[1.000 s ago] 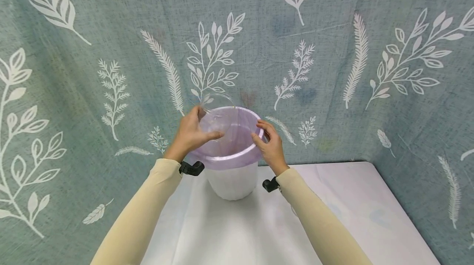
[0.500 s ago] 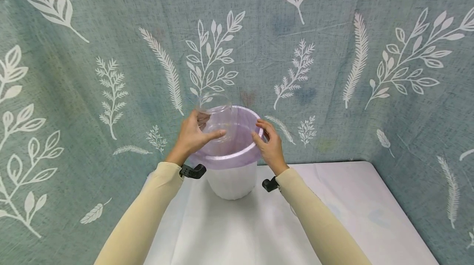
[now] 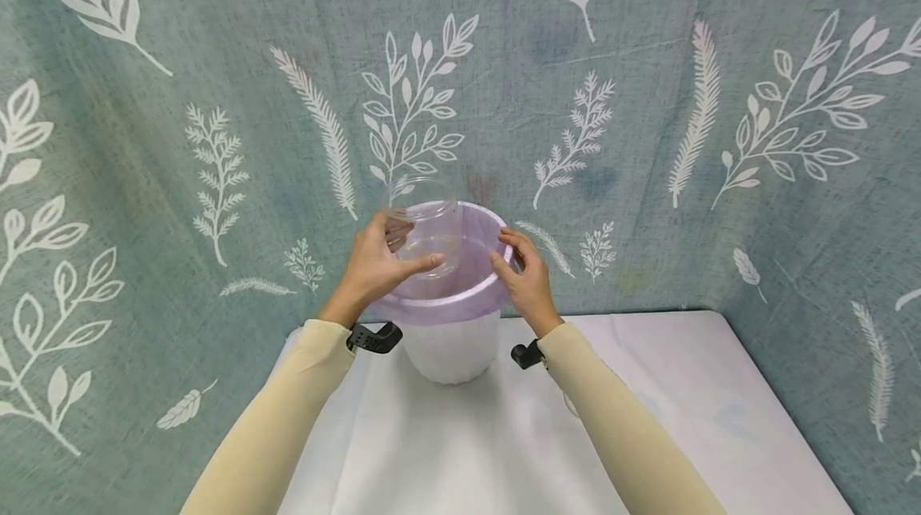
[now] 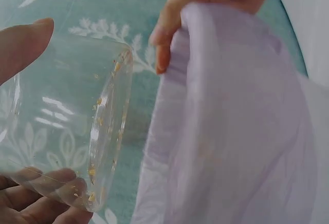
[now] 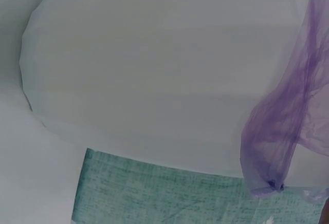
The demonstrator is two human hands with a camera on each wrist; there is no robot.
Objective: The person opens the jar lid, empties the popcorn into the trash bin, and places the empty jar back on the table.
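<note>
My left hand [image 3: 374, 263] grips a clear plastic jar [image 3: 440, 237] over the mouth of a white trash bin [image 3: 449, 355]. In the left wrist view, yellowish crumbs cling around one end of the jar [image 4: 61, 100]. A thin purple trash bag [image 3: 435, 310] lines the bin and folds down outside its rim. On the right side, my right hand [image 3: 528, 279] pinches the bag-covered rim, thumb and fingers on opposite sides. The right wrist view has the bin's white wall [image 5: 154, 80] and a knotted bit of the bag [image 5: 272, 147], with only a sliver of hand.
The bin stands on a white-covered table [image 3: 647, 403] near its back edge. A green cloth with white leaf prints [image 3: 504, 123] hangs behind and along both sides. Each wrist wears a black strap device [image 3: 377, 337].
The jar has turned in my left hand from a tilted pose to a more upright one and shifted slightly right. My right hand keeps its place on the rim.
</note>
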